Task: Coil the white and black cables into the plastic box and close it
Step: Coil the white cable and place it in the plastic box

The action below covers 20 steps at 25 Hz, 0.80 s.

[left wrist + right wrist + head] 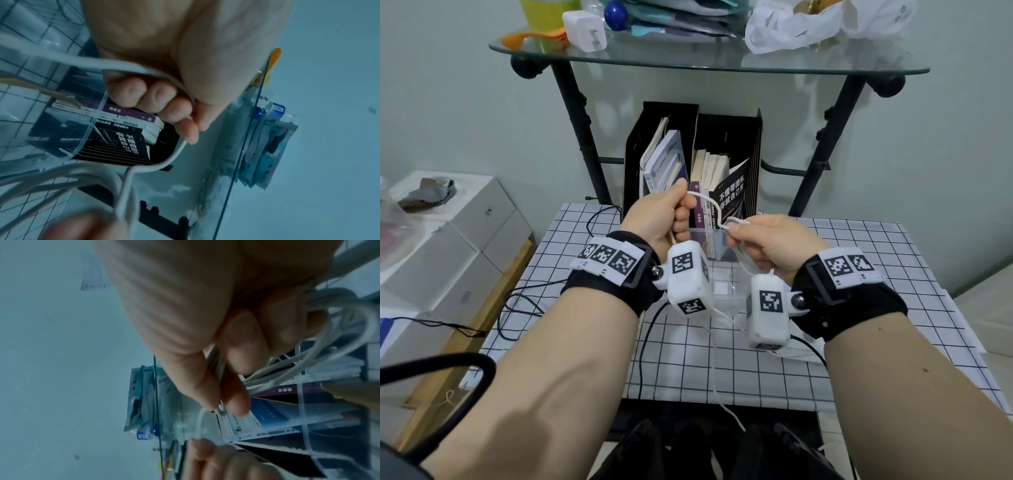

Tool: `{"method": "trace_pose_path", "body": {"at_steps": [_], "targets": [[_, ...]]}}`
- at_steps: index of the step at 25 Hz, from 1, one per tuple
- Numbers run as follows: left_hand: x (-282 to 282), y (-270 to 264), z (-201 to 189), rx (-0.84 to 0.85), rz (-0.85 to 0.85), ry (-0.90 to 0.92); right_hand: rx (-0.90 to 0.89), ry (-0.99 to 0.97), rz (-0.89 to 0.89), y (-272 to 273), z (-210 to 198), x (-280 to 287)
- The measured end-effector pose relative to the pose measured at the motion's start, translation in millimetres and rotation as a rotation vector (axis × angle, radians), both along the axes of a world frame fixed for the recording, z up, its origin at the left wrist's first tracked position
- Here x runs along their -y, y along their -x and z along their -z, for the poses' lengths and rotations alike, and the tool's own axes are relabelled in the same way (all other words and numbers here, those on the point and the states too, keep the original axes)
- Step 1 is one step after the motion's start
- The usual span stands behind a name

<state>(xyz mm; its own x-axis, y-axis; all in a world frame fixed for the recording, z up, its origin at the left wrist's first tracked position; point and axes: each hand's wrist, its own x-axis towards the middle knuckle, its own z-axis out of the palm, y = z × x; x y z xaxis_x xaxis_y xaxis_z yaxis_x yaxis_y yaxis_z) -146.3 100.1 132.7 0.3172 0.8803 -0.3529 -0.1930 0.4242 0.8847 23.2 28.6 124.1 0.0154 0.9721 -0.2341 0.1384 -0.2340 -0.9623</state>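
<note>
Both hands are raised over the checked table (859, 342) with the white cable (714, 207) strung between them. My left hand (681, 205) grips one strand in curled fingers (164, 95); the cable (174, 154) leaves it in a bend. My right hand (736, 233) pinches several gathered loops (349, 337) between thumb and forefinger (236, 399). A loose tail (714, 370) hangs down past the table's front edge. The clear plastic box (722, 274) stands open on the table right behind the hands. A thin black cable (524, 301) lies at the table's left edge.
A black file holder (726, 137) full of books stands at the back of the table under a cluttered glass shelf (688, 58) on black legs. White cartons (448, 240) are stacked at the left. Black wires run from the wrist cameras across the table.
</note>
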Motion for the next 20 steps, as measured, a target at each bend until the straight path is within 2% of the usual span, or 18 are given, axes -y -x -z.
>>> {"method": "trace_pose_path", "body": {"at_steps": [5,9,12,16,17,20], "targets": [[1.8,0.5,13.8,-0.136,-0.026,0.060,-0.426,-0.026,0.092,-3.9,-7.7,0.7],[3.3,0.5,19.0,-0.223,0.081,0.002,-0.646,-0.060,0.110,-5.9,-10.1,1.8],[8.2,-1.3,21.1,-0.230,0.168,-0.044,-0.641,-0.067,0.143,-4.8,-14.0,4.0],[15.3,-5.7,16.6,-0.123,0.259,-0.093,-0.592,-0.006,0.171,-2.5,-16.2,0.2],[15.6,-5.5,14.6,-0.134,0.296,-0.144,-0.582,0.012,0.175,-2.8,-16.2,-0.8],[22.3,-6.5,2.9,-0.323,0.423,-0.422,-0.538,0.045,0.188,-2.8,-15.7,-0.9]]}}
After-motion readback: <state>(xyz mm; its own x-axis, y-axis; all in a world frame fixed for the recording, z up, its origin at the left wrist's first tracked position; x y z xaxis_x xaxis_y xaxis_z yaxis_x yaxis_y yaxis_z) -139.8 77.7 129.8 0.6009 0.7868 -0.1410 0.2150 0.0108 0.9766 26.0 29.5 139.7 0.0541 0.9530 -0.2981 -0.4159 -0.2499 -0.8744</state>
